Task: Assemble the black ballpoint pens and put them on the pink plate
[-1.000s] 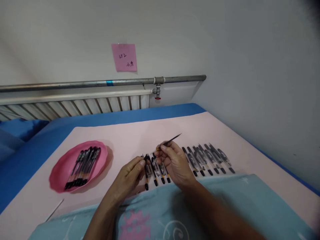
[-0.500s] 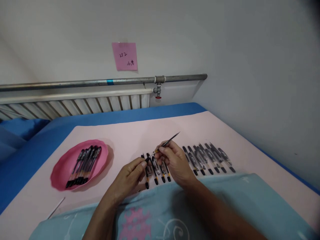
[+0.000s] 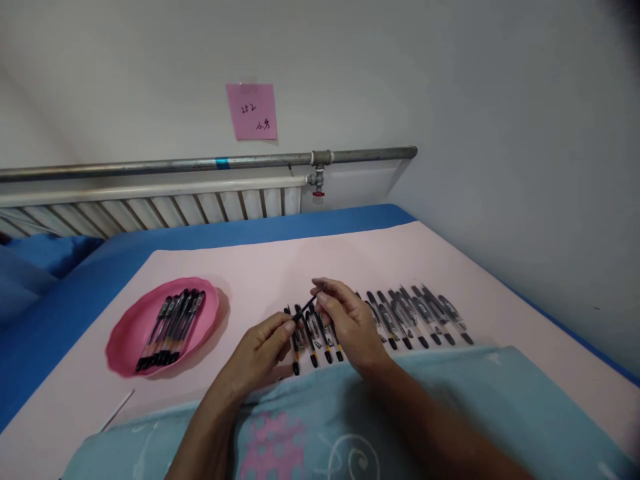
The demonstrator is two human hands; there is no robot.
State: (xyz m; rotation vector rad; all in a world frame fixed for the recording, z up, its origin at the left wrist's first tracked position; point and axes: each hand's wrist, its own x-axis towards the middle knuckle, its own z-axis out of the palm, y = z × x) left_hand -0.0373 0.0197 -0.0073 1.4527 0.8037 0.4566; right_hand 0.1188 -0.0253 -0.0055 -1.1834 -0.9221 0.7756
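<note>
Both my hands were close together over the pale pink sheet point(image 3: 255, 273). My left hand point(image 3: 263, 341) had thumb and fingers pinched on the lower end of a thin dark pen part point(image 3: 309, 303); my right hand point(image 3: 347, 321) pinched its upper end, so it slanted up toward my right. Whether it was one piece or two, I couldn't tell. Several black-ended pens point(image 3: 309, 345) lay between my hands, with a longer row of pens point(image 3: 424, 313) beyond my right. At my left, a pink bowl point(image 3: 123, 340) held more pens point(image 3: 173, 327).
</note>
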